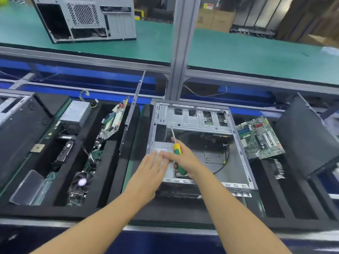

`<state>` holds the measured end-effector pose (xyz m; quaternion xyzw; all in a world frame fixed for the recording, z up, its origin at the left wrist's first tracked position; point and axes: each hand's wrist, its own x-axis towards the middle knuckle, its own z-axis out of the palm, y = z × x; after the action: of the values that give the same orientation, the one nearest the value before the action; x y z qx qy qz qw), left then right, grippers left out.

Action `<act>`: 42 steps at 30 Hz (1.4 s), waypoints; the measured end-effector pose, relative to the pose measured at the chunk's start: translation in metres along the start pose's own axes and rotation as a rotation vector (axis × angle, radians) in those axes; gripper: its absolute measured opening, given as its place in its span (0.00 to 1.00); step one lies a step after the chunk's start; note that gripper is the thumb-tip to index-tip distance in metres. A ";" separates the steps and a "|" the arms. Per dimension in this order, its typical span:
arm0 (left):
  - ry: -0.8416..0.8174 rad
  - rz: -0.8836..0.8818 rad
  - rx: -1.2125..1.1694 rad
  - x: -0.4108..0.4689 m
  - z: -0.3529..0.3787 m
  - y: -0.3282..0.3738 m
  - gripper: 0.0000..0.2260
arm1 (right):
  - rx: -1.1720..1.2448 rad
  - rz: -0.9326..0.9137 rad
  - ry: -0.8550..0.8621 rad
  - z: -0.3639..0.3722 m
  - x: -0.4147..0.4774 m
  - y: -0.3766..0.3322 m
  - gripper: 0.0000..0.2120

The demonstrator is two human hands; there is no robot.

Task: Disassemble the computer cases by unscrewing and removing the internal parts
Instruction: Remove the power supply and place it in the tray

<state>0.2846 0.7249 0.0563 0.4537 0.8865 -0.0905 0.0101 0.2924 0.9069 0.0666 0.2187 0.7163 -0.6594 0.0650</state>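
An open grey computer case [236, 136] lies on its side in front of me, its side panel off. A silver power supply [161, 146] sits in its near-left corner. My left hand [150, 169] lies flat with straight fingers on top of that power supply. My right hand [185, 158] grips a green-and-yellow screwdriver [177, 151], whose shaft points up and away toward the drive cage [196, 118]. The right fingertips also touch the power supply beside my left hand. A black cable [222, 165] runs across the case floor.
A removed motherboard [260, 138] lies right of the case beside a black panel [308, 136]. Black foam trays [110, 162] on the left hold a power supply [75, 114], a tilted motherboard [113, 120], a fan [81, 181] and a plate. Another empty case [86, 17] stands on the green shelf.
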 end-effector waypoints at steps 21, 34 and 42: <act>-0.395 0.082 -0.054 0.076 -0.047 -0.065 0.57 | -0.129 -0.018 0.073 -0.015 0.022 0.004 0.12; -0.356 0.182 0.001 0.112 -0.042 -0.059 0.57 | -0.758 0.188 -0.098 -0.109 0.032 0.028 0.03; -0.297 0.177 -0.016 0.112 -0.044 -0.055 0.50 | -1.146 0.354 -0.194 -0.101 0.051 0.035 0.24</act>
<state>0.1774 0.7911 0.0969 0.5115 0.8325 -0.1485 0.1526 0.2808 1.0175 0.0270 0.2035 0.9009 -0.1648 0.3462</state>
